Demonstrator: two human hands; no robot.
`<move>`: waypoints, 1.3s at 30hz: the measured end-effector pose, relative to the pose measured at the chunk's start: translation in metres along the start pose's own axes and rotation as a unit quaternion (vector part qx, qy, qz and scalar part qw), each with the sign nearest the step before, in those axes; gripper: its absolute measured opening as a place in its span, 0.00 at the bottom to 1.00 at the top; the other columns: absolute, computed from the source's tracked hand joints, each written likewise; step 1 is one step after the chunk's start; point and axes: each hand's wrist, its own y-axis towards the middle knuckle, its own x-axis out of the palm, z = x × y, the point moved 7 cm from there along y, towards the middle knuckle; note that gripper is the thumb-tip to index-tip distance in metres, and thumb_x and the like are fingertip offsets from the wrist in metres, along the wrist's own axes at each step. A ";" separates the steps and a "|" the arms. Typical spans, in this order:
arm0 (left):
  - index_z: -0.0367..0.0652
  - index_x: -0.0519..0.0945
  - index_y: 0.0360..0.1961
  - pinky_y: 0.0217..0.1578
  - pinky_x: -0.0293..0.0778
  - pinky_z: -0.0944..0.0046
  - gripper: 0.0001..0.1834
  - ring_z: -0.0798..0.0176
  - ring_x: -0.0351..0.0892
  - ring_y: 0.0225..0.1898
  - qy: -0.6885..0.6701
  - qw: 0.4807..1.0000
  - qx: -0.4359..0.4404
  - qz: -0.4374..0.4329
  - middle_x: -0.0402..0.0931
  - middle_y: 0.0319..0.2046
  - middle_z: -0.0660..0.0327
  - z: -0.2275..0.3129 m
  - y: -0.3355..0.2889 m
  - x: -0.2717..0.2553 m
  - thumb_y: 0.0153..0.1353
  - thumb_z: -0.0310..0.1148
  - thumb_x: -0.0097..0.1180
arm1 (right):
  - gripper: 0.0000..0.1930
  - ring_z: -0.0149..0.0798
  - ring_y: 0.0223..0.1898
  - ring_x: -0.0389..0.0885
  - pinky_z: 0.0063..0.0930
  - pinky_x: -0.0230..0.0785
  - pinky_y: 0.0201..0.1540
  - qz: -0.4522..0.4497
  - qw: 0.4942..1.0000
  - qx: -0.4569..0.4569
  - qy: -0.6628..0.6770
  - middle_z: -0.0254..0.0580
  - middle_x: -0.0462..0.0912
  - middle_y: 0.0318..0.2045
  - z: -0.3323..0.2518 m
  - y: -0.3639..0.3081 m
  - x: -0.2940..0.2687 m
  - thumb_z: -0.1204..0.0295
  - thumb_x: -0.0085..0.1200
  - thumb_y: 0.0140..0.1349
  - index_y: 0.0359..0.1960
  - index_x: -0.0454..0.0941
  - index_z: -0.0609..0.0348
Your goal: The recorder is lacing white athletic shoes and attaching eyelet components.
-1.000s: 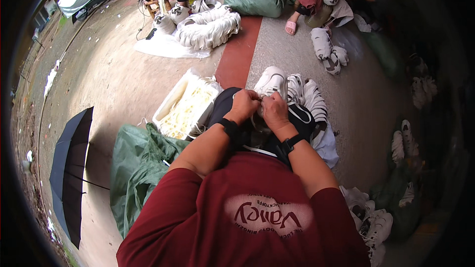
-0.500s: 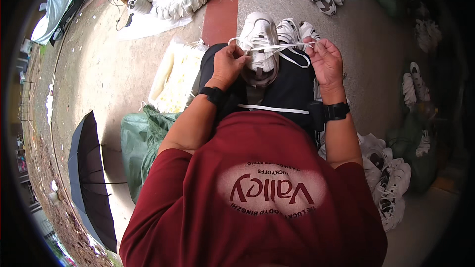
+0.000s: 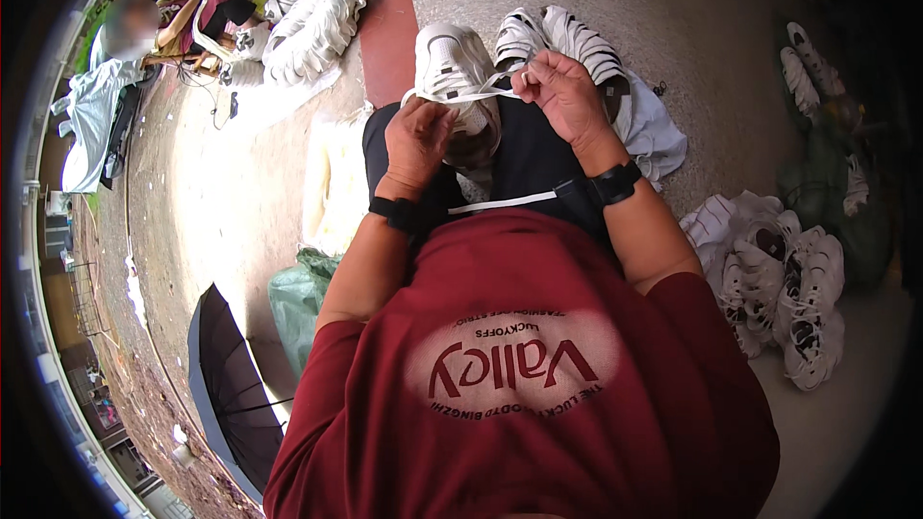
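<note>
A white sneaker [image 3: 450, 50] rests between my knees, its darker sole end toward me. White shoelace [image 3: 473, 94] runs across the front of it, from one hand to the other. My left hand [image 3: 419, 142] is closed in a pinch at the near left side of the shoe, on one end of the lace. On the right, my right hand [image 3: 565, 98] pinches the other lace end between thumb and fingers. Just beyond my right hand stands a row of white sneakers with dark openings [image 3: 577, 37].
Bundled white shoes [image 3: 312, 29] lie far left, near seated people [image 3: 197, 14]. More shoes [image 3: 769, 274] are piled at my right. An open dark umbrella [image 3: 231, 384] and green sacking [image 3: 303, 298] are at my left. A white cloth [image 3: 654, 130] lies beside my right knee.
The view has swung, so the surroundings sit differently in the picture. My right hand has come nearer to my left, and the lace stretch between them is shorter.
</note>
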 end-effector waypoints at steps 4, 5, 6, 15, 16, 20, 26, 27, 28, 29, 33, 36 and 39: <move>0.35 0.77 0.25 0.26 0.69 0.65 0.04 0.59 0.73 0.23 -0.085 0.994 -0.065 0.016 0.72 0.22 0.56 0.004 0.001 -0.004 0.52 0.25 0.59 | 0.08 0.32 0.27 0.72 0.21 0.64 0.32 0.004 1.000 -0.011 0.014 0.42 0.76 0.24 -0.002 0.004 0.004 0.72 0.45 0.63 0.28 0.71 0.63; 0.34 0.77 0.27 0.29 0.68 0.70 0.05 0.68 0.72 0.26 -0.079 0.993 -0.076 0.048 0.73 0.23 0.60 -0.012 0.000 -0.006 0.55 0.25 0.57 | 0.08 0.30 0.26 0.72 0.21 0.64 0.31 -0.006 1.000 -0.011 0.009 0.41 0.76 0.23 -0.003 0.004 0.007 0.72 0.45 0.63 0.28 0.71 0.63; 0.34 0.77 0.27 0.29 0.68 0.70 0.05 0.68 0.72 0.26 -0.079 0.993 -0.075 0.047 0.73 0.23 0.60 -0.012 0.003 -0.007 0.55 0.25 0.57 | 0.08 0.30 0.26 0.72 0.21 0.64 0.31 -0.005 1.000 -0.012 0.010 0.41 0.76 0.23 -0.004 0.004 0.007 0.72 0.45 0.63 0.28 0.71 0.63; 0.40 0.80 0.23 0.27 0.73 0.58 0.11 0.52 0.78 0.26 0.200 0.964 -0.021 -0.171 0.77 0.24 0.52 0.009 0.023 0.039 0.47 0.38 0.58 | 0.11 0.24 0.19 0.71 0.14 0.59 0.22 -0.113 0.976 0.064 -0.173 0.35 0.74 0.17 0.020 -0.013 0.019 0.69 0.46 0.63 0.22 0.69 0.59; 0.41 0.79 0.22 0.26 0.73 0.57 0.11 0.51 0.78 0.25 0.254 0.946 -0.021 -0.200 0.77 0.23 0.52 0.007 0.023 0.044 0.47 0.39 0.57 | 0.11 0.24 0.20 0.71 0.14 0.59 0.23 -0.113 0.972 0.057 -0.198 0.35 0.74 0.18 0.020 -0.013 0.017 0.69 0.45 0.63 0.23 0.69 0.58; 0.40 0.77 0.20 0.29 0.74 0.55 0.07 0.49 0.78 0.27 0.295 0.936 0.009 -0.192 0.77 0.23 0.52 0.005 0.025 0.045 0.47 0.33 0.54 | 0.11 0.23 0.19 0.68 0.15 0.57 0.22 -0.063 0.975 0.043 -0.207 0.32 0.72 0.17 0.022 -0.007 0.010 0.70 0.47 0.62 0.21 0.69 0.58; 0.40 0.78 0.23 0.34 0.72 0.55 0.04 0.47 0.75 0.32 0.346 0.926 -0.040 -0.147 0.76 0.26 0.52 -0.012 0.021 -0.036 0.46 0.29 0.56 | 0.12 0.29 0.18 0.61 0.28 0.58 0.22 0.062 0.871 -0.152 -0.463 0.38 0.64 0.13 -0.007 -0.003 -0.033 0.75 0.51 0.56 0.17 0.65 0.63; 0.40 0.78 0.23 0.33 0.72 0.55 0.05 0.47 0.76 0.32 0.343 0.925 -0.071 -0.147 0.76 0.26 0.52 -0.029 0.011 -0.053 0.46 0.30 0.57 | 0.12 0.29 0.18 0.61 0.27 0.57 0.22 0.081 0.865 -0.162 -0.468 0.37 0.64 0.14 -0.015 -0.004 -0.041 0.75 0.51 0.56 0.17 0.65 0.63; 0.40 0.78 0.22 0.33 0.72 0.55 0.05 0.48 0.76 0.31 0.340 0.923 -0.103 -0.149 0.77 0.26 0.52 -0.040 0.001 -0.068 0.46 0.30 0.57 | 0.12 0.29 0.18 0.61 0.26 0.57 0.22 0.101 0.859 -0.171 -0.472 0.37 0.64 0.14 -0.021 -0.006 -0.051 0.75 0.51 0.56 0.17 0.64 0.63; 0.40 0.78 0.23 0.32 0.72 0.54 0.05 0.48 0.77 0.31 0.329 0.915 -0.157 -0.174 0.77 0.25 0.52 -0.053 -0.010 -0.076 0.47 0.30 0.56 | 0.12 0.29 0.18 0.61 0.26 0.57 0.22 0.107 0.865 -0.157 -0.464 0.37 0.64 0.14 -0.025 -0.008 -0.062 0.75 0.51 0.56 0.18 0.64 0.62; 0.42 0.79 0.23 0.30 0.72 0.54 0.05 0.48 0.78 0.29 0.268 0.913 -0.248 -0.180 0.78 0.23 0.52 -0.069 -0.042 -0.088 0.46 0.31 0.59 | 0.12 0.30 0.17 0.63 0.25 0.59 0.22 0.070 0.840 -0.119 -0.524 0.37 0.66 0.14 -0.025 -0.020 -0.061 0.74 0.54 0.54 0.18 0.65 0.61; 0.43 0.80 0.23 0.30 0.72 0.55 0.04 0.49 0.78 0.28 0.255 0.916 -0.272 -0.146 0.78 0.23 0.52 -0.075 -0.045 -0.093 0.45 0.31 0.59 | 0.08 0.40 0.18 0.71 0.30 0.63 0.23 0.005 0.767 -0.086 -0.636 0.43 0.71 0.15 -0.020 -0.031 -0.042 0.74 0.57 0.51 0.21 0.69 0.60; 0.44 0.81 0.23 0.30 0.73 0.56 0.04 0.49 0.78 0.28 0.247 0.915 -0.288 -0.137 0.78 0.23 0.53 -0.078 -0.042 -0.102 0.44 0.31 0.60 | 0.04 0.51 0.25 0.76 0.39 0.66 0.27 -0.025 0.666 -0.143 -0.732 0.49 0.76 0.20 -0.025 -0.040 -0.039 0.75 0.57 0.47 0.24 0.74 0.57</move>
